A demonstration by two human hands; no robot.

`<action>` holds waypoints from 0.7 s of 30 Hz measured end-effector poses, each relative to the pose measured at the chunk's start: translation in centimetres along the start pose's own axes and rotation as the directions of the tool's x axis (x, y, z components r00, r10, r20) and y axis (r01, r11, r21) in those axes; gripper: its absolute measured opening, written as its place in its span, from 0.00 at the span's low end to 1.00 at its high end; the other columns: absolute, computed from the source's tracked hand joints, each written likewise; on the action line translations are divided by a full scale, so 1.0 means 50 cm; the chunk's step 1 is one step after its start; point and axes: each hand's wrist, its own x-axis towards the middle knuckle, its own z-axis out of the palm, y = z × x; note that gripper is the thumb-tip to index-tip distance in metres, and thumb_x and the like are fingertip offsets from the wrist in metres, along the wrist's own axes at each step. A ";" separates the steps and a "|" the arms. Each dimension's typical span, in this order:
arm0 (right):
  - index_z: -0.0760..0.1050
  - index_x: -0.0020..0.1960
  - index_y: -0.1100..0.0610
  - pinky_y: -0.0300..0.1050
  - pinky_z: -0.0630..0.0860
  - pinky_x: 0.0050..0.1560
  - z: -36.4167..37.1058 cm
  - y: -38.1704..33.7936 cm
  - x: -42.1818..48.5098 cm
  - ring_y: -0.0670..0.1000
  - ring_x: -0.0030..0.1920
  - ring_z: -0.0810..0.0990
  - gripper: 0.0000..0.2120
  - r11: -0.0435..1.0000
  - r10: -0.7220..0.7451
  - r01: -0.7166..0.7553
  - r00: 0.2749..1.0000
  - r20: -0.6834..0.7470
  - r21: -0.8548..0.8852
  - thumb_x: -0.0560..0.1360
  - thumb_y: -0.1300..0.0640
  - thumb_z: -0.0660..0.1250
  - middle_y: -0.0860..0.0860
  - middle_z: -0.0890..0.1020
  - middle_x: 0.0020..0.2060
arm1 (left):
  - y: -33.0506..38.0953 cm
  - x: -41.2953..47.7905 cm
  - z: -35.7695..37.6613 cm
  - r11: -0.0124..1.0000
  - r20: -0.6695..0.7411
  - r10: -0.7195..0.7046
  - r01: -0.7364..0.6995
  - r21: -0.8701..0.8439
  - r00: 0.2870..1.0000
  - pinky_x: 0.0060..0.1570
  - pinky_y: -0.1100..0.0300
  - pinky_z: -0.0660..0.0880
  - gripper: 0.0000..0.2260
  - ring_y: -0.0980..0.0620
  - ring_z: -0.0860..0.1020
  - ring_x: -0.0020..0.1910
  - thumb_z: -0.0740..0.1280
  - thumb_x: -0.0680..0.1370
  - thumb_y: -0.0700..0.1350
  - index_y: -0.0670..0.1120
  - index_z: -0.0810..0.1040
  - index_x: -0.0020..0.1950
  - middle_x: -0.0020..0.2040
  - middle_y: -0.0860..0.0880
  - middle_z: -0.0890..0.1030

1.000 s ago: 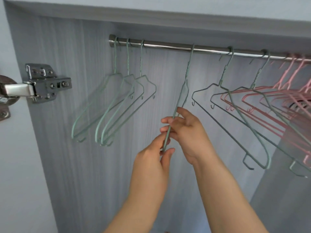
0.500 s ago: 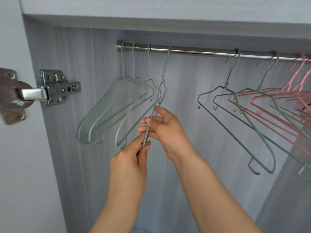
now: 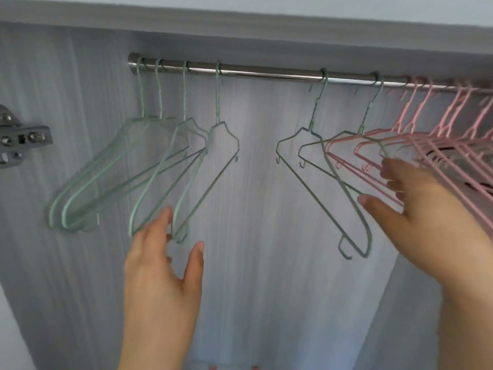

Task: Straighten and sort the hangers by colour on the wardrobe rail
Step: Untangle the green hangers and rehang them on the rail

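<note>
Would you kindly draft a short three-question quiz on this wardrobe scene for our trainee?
1. Count: how many green hangers form the group at the left end of the rail?
2. True or false: the pink hangers hang at the rail's left end.
3. Choose: the right hand reaches toward A) the left-end group, B) the two green hangers beside the pink ones, C) the rail.
Key: 1. four; 2. false; 3. B.
</note>
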 end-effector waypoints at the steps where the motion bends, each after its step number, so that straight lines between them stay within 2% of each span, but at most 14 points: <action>1: 0.61 0.71 0.56 0.49 0.69 0.61 0.008 0.005 0.005 0.54 0.60 0.74 0.28 0.996 0.052 -0.060 0.993 0.108 0.071 0.74 0.53 0.65 0.53 0.74 0.63 | 0.008 -0.006 0.003 0.999 -0.059 0.039 -0.038 0.032 0.998 0.50 0.55 0.74 0.25 0.44 0.74 0.51 0.71 0.70 0.44 0.47 0.70 0.65 0.54 0.50 0.71; 2: 0.59 0.72 0.55 0.47 0.70 0.59 0.022 0.008 0.009 0.52 0.56 0.76 0.28 0.974 0.096 -0.136 0.973 0.210 0.184 0.74 0.53 0.64 0.50 0.76 0.59 | 0.021 -0.012 0.006 0.996 -0.114 0.083 -0.079 0.037 0.990 0.52 0.52 0.72 0.25 0.44 0.72 0.51 0.71 0.69 0.45 0.48 0.69 0.65 0.55 0.49 0.68; 3: 0.60 0.71 0.55 0.46 0.72 0.57 0.040 0.009 0.012 0.50 0.52 0.78 0.26 0.921 0.130 -0.225 0.946 0.296 0.317 0.76 0.53 0.63 0.47 0.78 0.54 | 0.035 -0.019 0.010 0.992 -0.137 0.126 -0.125 0.017 0.983 0.53 0.55 0.70 0.24 0.48 0.71 0.50 0.69 0.68 0.46 0.49 0.70 0.64 0.54 0.51 0.68; 5: 0.67 0.66 0.55 0.42 0.77 0.47 0.076 0.003 0.014 0.48 0.37 0.79 0.16 0.715 0.161 -0.370 0.913 0.375 0.593 0.78 0.57 0.59 0.48 0.79 0.41 | 0.061 -0.031 0.024 0.977 -0.047 0.184 -0.188 -0.097 0.982 0.48 0.72 0.68 0.18 0.60 0.71 0.44 0.65 0.69 0.50 0.56 0.73 0.59 0.48 0.58 0.71; 7: 0.72 0.60 0.59 0.36 0.73 0.30 0.102 -0.014 0.012 0.45 0.23 0.69 0.12 0.457 0.201 -0.427 0.904 0.377 0.780 0.79 0.60 0.55 0.49 0.73 0.30 | 0.082 -0.035 0.045 0.961 0.166 0.115 -0.067 -0.269 0.979 0.42 0.79 0.68 0.14 0.63 0.75 0.43 0.64 0.68 0.57 0.62 0.75 0.54 0.47 0.61 0.76; 9: 0.74 0.56 0.60 0.35 0.67 0.23 0.120 -0.043 0.006 0.44 0.19 0.62 0.11 0.279 0.200 -0.419 0.905 0.375 0.864 0.79 0.61 0.54 0.49 0.68 0.26 | 0.092 -0.041 0.070 0.926 0.370 0.033 0.111 -0.360 0.928 0.44 0.78 0.70 0.17 0.64 0.78 0.48 0.67 0.68 0.63 0.64 0.74 0.55 0.50 0.64 0.79; 10: 0.75 0.53 0.59 0.35 0.66 0.23 0.128 -0.058 0.004 0.44 0.19 0.62 0.10 0.244 0.188 -0.409 0.909 0.371 0.879 0.79 0.62 0.55 0.48 0.67 0.25 | 0.094 -0.045 0.079 0.914 0.425 0.006 0.168 -0.370 0.905 0.46 0.77 0.71 0.18 0.66 0.78 0.50 0.67 0.67 0.64 0.64 0.74 0.56 0.50 0.65 0.79; 12: 0.74 0.49 0.58 0.36 0.66 0.23 0.141 -0.090 0.002 0.44 0.19 0.63 0.09 0.219 0.155 -0.390 0.919 0.362 0.895 0.79 0.63 0.56 0.48 0.68 0.23 | 0.099 -0.049 0.091 0.885 0.467 -0.018 0.232 -0.404 0.884 0.48 0.76 0.72 0.17 0.68 0.78 0.51 0.68 0.66 0.57 0.65 0.73 0.55 0.50 0.69 0.79; 14: 0.74 0.46 0.58 0.35 0.66 0.23 0.154 -0.117 0.002 0.44 0.18 0.64 0.07 0.202 0.110 -0.385 0.923 0.369 0.901 0.78 0.63 0.57 0.47 0.70 0.21 | 0.097 -0.048 0.094 0.880 0.448 -0.003 0.215 -0.424 0.894 0.46 0.78 0.72 0.17 0.69 0.79 0.48 0.70 0.69 0.46 0.66 0.72 0.51 0.45 0.74 0.78; 16: 0.74 0.47 0.59 0.33 0.66 0.22 0.164 -0.138 0.006 0.45 0.18 0.66 0.06 0.198 0.058 -0.399 0.917 0.395 0.895 0.78 0.62 0.59 0.46 0.72 0.21 | 0.086 -0.046 0.093 0.888 0.401 -0.012 0.194 -0.416 0.916 0.43 0.79 0.71 0.21 0.69 0.79 0.46 0.71 0.70 0.38 0.65 0.73 0.49 0.42 0.74 0.79; 21: 0.74 0.51 0.59 0.31 0.66 0.21 0.191 -0.178 0.009 0.44 0.17 0.67 0.06 0.253 -0.034 -0.407 0.903 0.429 0.878 0.77 0.62 0.59 0.45 0.73 0.19 | 0.059 -0.037 0.075 0.861 0.320 -0.105 0.247 -0.444 0.942 0.41 0.79 0.71 0.20 0.67 0.80 0.44 0.69 0.70 0.34 0.60 0.75 0.48 0.42 0.71 0.80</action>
